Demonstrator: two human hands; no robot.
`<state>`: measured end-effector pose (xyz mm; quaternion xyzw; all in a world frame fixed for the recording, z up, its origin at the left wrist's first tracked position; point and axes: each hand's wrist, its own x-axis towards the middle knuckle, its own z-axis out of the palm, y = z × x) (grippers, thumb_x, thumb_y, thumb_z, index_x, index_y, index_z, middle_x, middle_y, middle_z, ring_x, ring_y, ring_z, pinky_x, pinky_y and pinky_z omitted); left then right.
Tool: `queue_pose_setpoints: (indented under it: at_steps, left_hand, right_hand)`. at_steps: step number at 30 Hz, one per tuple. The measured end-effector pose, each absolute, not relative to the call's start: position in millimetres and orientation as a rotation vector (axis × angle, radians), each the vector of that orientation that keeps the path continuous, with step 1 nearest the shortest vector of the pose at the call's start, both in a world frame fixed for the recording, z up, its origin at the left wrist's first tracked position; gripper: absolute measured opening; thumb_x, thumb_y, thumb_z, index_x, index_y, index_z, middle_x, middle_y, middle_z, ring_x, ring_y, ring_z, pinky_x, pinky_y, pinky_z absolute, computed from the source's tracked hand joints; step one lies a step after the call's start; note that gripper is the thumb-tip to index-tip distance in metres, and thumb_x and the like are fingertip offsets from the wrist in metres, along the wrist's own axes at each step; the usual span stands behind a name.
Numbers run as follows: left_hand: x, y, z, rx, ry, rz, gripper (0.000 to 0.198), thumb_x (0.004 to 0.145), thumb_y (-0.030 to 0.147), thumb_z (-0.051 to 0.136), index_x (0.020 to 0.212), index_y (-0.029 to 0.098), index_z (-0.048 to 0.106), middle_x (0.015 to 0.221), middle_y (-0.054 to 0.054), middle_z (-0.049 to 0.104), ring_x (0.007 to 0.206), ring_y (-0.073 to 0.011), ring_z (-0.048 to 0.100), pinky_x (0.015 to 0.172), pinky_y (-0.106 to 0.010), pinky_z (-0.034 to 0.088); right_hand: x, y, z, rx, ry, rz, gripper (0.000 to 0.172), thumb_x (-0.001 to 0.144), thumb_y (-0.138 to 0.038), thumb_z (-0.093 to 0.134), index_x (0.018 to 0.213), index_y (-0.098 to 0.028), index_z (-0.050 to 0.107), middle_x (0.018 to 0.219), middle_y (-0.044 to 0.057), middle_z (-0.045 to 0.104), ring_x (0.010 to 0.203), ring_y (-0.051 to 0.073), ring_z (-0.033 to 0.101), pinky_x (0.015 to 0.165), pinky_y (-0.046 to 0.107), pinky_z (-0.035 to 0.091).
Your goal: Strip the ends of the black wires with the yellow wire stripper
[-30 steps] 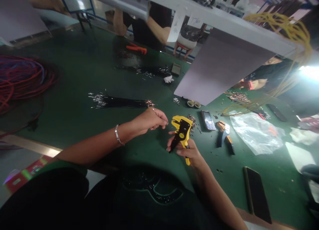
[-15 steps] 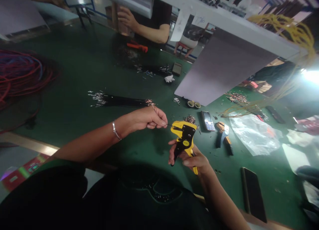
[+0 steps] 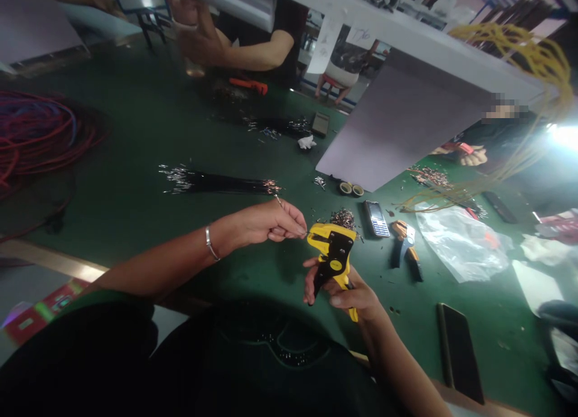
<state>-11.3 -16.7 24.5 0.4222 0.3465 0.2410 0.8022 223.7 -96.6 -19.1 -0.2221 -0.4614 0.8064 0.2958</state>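
My right hand is shut around the grips of a yellow and black self-adjusting wire stripper, with its jaws pointing up and left. My left hand pinches a thin black wire between thumb and fingers, and the wire's tip reaches the stripper's jaws. A silver bangle circles my left wrist. Behind my left hand, a long bundle of black wires with bare shiny ends lies on the green mat. A small heap of metal terminals sits just beyond the stripper.
Orange-handled pliers, a mobile phone, a plastic bag and a dark smartphone lie to my right. A red wire coil lies left. A co-worker's arm shows across the white shelf.
My left hand has moved right, bringing the wire tip up to the stripper's jaws. The stripper has tilted slightly. The co-worker's hand across the table has risen.
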Motion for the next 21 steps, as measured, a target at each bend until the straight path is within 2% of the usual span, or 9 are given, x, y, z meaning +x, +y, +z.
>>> queue_pose_setpoints:
  at_steps: [11,21]
  left_hand:
    - [-9.5,-18.6,24.1,0.902,0.766,0.529,0.007,0.057,0.011,0.072,0.064,0.012,0.071,0.057,-0.006,0.061,0.041,-0.0030,0.030,0.038,-0.020,0.010]
    - [-9.0,-15.4,20.2,0.889,0.732,0.477,0.007,0.058,0.011,0.074,0.063,0.012,0.070,0.050,0.000,0.056,0.041,-0.0032,0.030,0.036,-0.019,0.012]
  right_hand:
    - [225.9,-96.9,-20.0,-0.634,-1.229,2.151,0.064,0.064,-0.033,0.080,0.121,-0.015,0.059,0.086,0.008,0.068,0.072,0.023,0.063,0.072,0.042,0.049]
    - [222.8,-99.7,-24.9,-0.528,-1.207,2.129,0.061,0.067,-0.027,0.077,0.123,-0.014,0.058,0.085,0.007,0.066,0.073,0.021,0.062,0.072,0.041,0.051]
